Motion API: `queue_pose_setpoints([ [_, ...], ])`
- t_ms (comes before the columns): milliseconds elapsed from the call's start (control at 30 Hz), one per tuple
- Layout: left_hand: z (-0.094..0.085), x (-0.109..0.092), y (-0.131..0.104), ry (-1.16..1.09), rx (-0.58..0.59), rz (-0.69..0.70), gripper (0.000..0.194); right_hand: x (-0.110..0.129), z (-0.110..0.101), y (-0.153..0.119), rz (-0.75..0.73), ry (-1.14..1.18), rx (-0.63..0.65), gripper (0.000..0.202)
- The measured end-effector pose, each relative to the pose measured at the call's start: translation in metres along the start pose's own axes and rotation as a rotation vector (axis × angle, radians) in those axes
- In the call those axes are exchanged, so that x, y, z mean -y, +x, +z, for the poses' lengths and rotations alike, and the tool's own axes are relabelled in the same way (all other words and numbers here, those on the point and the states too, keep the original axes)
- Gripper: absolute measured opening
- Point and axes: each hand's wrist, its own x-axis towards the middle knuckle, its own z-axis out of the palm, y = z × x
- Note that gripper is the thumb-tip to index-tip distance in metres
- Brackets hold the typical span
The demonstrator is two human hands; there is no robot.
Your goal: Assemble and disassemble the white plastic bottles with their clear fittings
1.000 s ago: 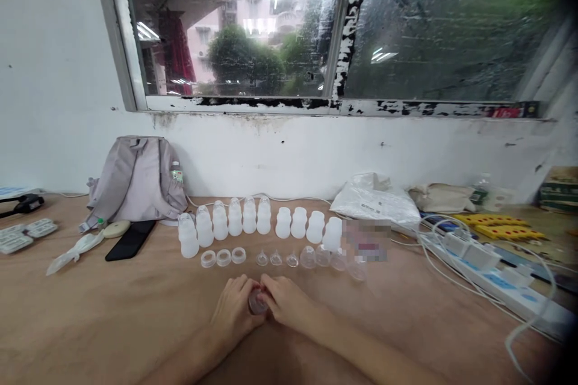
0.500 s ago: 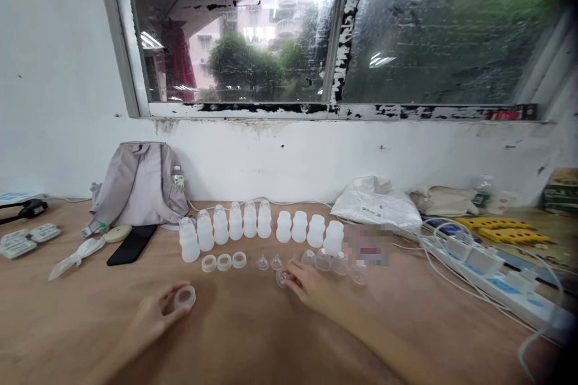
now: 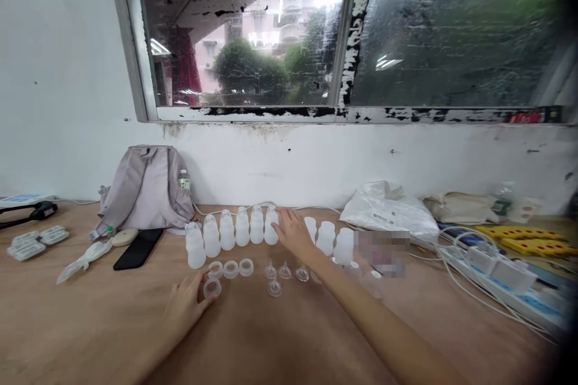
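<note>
**Wide brown table (image 3: 253, 343), and both hands are in play!**

Back left sits the big pale-mauve fabric backpack (image 3: 151, 192); across from it, on the right, slumps the crumpled white plastic bag (image 3: 388, 210). To the hands: the right hand (image 3: 293, 231) is up at the bottle line, fingers spread, right beside the last of six white hourglass-shaped bottles with clear caps (image 3: 226, 231). Touching, gripping? Can't tell from here! Three white uncapped bottles (image 3: 325, 237) show to its right. Down front, the left hand (image 3: 187, 301) has a round translucent plastic ring (image 3: 218, 284) pinched between thumb and fingers, just in front of a row of three matching translucent rings (image 3: 230, 276). And midfield, the small stuff: three clear pointed teats (image 3: 285, 271) in a row, with one more clear teat (image 3: 274, 289) sitting nearer the front.
</note>
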Motion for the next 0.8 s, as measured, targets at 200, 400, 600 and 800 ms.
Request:
queue_pose_setpoints([
  [200,-0.001,-0.015,-0.008,0.126,-0.108,0.05,0.045,-0.005,0.026,0.046,-0.004,-0.163,0.146,0.045],
  [400,-0.001,-0.047,-0.012,0.173,-0.329,0.348,0.046,-0.004,0.009,0.028,-0.033,0.016,0.141,0.017],
  [600,-0.01,-0.108,0.0,0.161,-0.464,0.488,0.054,0.029,-0.053,-0.045,0.175,0.554,-0.006,0.022],
  [800,-0.005,-0.14,-0.015,0.188,-0.056,0.433,0.03,0.026,-0.075,-0.111,0.314,0.92,0.361,0.033],
])
